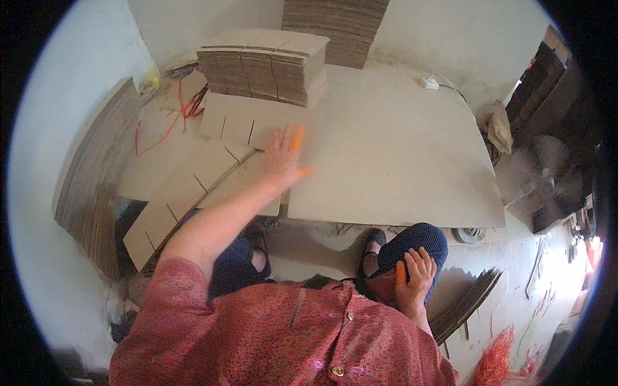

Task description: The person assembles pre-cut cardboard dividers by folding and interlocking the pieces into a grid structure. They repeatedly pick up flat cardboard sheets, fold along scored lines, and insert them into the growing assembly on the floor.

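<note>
My left hand (282, 157), with orange covers on two digits, is spread over the right end of a slotted cardboard strip (231, 118) on the low table board (400, 154). The fingers seem to touch the strip or the board beside it; the hand is slightly blurred. Behind the strip stands a neat stack of slotted cardboard pieces (260, 72). More slotted cardboard (186, 193) lies at a slant left of my forearm. My right hand (416, 280), with an orange cover on one digit, rests on my right knee and holds nothing visible.
Tall cardboard stacks stand at the left wall (96, 183) and back wall (333, 29). Red plastic strings (186, 108) lie at the table's left. A white socket block (429, 84) sits at the back right, a fan (543, 186) beyond the right edge. Cardboard sheets (463, 299) lie beside my right leg.
</note>
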{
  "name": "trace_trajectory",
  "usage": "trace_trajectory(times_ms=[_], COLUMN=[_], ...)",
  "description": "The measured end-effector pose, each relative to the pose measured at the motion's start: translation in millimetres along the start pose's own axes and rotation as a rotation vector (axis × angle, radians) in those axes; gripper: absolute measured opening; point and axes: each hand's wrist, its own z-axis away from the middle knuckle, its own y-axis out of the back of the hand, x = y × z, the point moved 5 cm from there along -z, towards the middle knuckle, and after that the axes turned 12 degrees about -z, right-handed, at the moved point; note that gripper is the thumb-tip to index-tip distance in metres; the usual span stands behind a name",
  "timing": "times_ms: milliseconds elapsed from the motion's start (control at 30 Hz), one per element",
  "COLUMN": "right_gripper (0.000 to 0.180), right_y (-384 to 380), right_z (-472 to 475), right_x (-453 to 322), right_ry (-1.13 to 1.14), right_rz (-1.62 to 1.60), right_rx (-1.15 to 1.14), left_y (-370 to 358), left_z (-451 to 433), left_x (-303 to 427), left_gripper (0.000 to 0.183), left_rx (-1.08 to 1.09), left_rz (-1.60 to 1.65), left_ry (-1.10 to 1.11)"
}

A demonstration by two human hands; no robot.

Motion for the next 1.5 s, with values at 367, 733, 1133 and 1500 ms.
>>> trace_trajectory(times_ms=[367,733,1133,1500], right_gripper=[0.029,0.023,0.016,0.011], right_y=[-46.6,-99.1,-66.0,-37.7], right_z=[-30.7,-55.1,-51.4,-56.3], right_x=[-9.4,-39.0,-14.7,-39.7], right_ry=[-0.196,-0.759,-0.143,-0.084], right_rz=[-0.614,-1.417,-0.774,-0.69], right_rx=[-0.189,-0.124,-0.034,-0.075], left_y=[7.5,93.7,-26.8,-30.2], left_z=[49.5,167.5,90.5,59.3], left_x=[3.4,46.1,-188.7,-202.0], left_gripper=[0.05,0.043,0.056,0.014], left_rx=[0.245,0.218,-0.402,-0.28], left_rz=[0.635,0.94,0.023,0.053], left_ry=[-0.168,-0.713,0.229,0.197])
